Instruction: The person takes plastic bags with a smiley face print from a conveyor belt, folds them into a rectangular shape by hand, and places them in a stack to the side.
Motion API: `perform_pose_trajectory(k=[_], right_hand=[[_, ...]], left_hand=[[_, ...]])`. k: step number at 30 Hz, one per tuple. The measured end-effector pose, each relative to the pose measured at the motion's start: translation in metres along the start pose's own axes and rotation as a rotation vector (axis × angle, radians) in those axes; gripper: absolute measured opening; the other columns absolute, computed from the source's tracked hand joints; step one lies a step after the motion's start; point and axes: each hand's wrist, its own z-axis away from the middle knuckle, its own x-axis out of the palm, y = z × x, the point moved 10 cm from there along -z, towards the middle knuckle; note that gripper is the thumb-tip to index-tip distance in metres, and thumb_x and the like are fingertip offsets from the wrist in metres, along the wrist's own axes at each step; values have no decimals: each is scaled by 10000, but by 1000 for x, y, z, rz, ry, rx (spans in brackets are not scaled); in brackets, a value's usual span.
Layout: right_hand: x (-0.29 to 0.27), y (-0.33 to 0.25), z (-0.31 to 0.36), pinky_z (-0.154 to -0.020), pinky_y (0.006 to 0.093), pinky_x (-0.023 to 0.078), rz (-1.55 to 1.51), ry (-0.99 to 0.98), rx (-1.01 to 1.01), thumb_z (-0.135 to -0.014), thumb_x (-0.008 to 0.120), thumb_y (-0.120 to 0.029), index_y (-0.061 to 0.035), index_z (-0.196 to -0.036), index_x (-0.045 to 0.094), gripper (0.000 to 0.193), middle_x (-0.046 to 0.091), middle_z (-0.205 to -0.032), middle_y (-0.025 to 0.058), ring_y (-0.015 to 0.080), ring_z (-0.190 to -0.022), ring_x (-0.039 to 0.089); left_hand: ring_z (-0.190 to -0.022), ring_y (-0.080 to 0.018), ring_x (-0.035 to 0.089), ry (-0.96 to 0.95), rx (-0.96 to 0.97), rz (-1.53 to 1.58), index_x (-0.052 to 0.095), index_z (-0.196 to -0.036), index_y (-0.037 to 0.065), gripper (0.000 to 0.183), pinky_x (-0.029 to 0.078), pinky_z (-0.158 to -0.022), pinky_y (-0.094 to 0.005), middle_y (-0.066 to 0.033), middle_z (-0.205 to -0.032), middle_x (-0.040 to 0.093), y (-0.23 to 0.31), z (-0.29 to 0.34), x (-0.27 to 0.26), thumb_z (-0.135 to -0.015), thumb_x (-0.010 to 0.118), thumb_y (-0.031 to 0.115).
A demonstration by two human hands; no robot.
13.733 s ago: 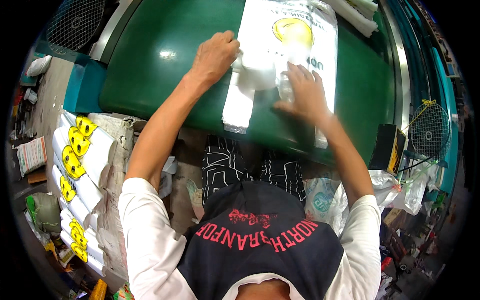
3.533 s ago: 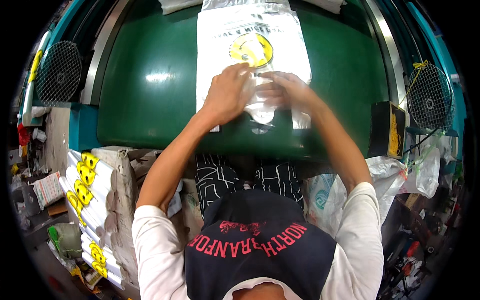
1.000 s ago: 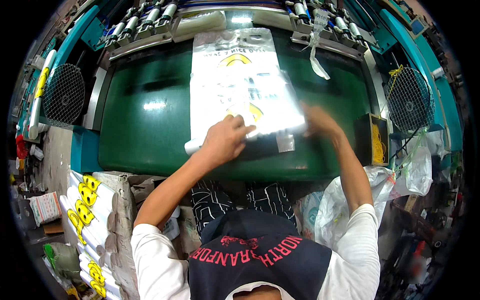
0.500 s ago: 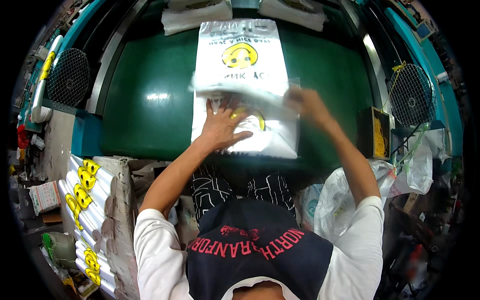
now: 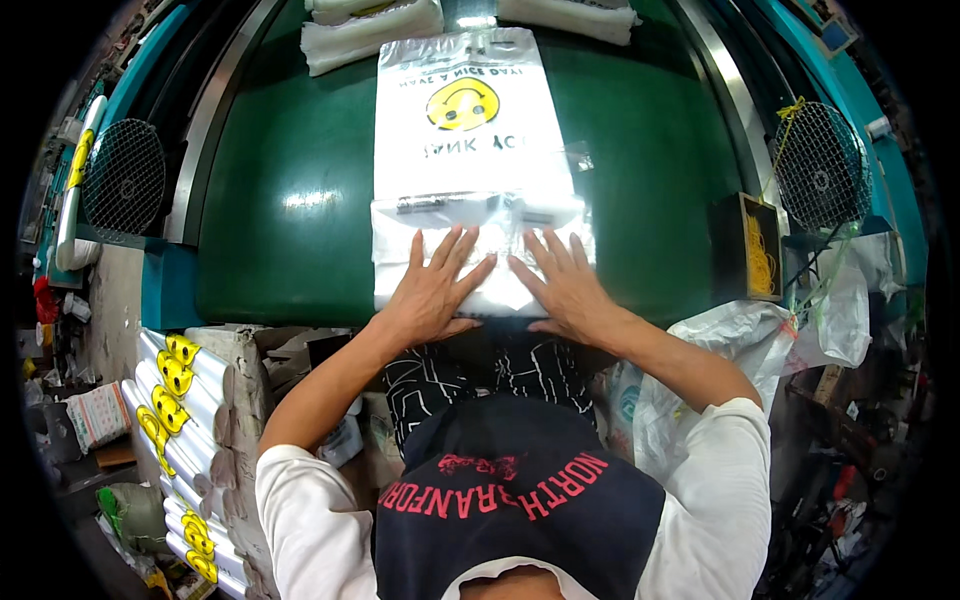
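My left hand [image 5: 432,296] lies flat with its fingers spread wide on the near, folded end of the stack of bags [image 5: 470,160], holding nothing, just pressing down. My right hand [image 5: 562,290] lies beside it the same way, palm down and fingers fanned, the two thumbs close together over the middle of the fold. The stack rests on the green counter [image 5: 290,210] straight in front of me, its far end running away toward the bundles [image 5: 372,22] at the back.

To do this pressing well, I judge the weight should be even under both palms, and the smoothing should work outward from the middle, so trapped air escapes at the sides and the slippery plastic does not skew. The edges of the fold should stay square with the stack beneath.

The bags are thin white plastic, glossy and slightly crinkled, printed with a yellow smiling face [image 5: 463,104] and dark lettering. The folded part under my hands looks thicker and more wrinkled, with a clear film catching the light along its upper edge.
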Motion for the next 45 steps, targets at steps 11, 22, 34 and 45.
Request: perform_pose_trajectory(k=[11, 22, 34, 45], right_hand=[[-1, 134, -71, -634, 452, 485, -276, 62, 452, -893, 536, -452, -46, -924, 622, 417, 632, -703, 186, 361, -701, 623], [-119, 288, 215, -689, 417, 497, 219, 253, 1002, -841, 614, -270, -73, -941, 673, 228, 672, -866, 143, 334, -787, 646], [-122, 292, 271, -711, 434, 490, 29, 404, 1128, -790, 653, -318, -91, -862, 687, 241, 678, -826, 130, 325, -818, 642], [-128, 290, 275, -696, 421, 494, -28, 562, 1017, -772, 645, -260, -43, -822, 661, 223, 674, -826, 141, 326, -793, 647]], left_hand=[[-982, -289, 534, 395, 5, -52, 544, -1143, 29, 483, 426, -831, -425, -134, -1060, 568, -54, -50, -62, -803, 662, 353], [-802, -255, 512, 295, -157, 1, 568, -932, 32, 598, 395, -725, -369, -94, -828, 552, -77, -77, -48, -695, 695, 566], [-730, -111, 624, 52, -523, 1480, 597, -1035, -38, 405, 505, -653, -248, -68, -866, 666, -15, -23, -24, -877, 617, 334], [-839, -132, 630, 181, -267, 1789, 571, -1073, -8, 612, 518, -767, -275, -69, -957, 651, 48, -27, -49, -780, 703, 513]])
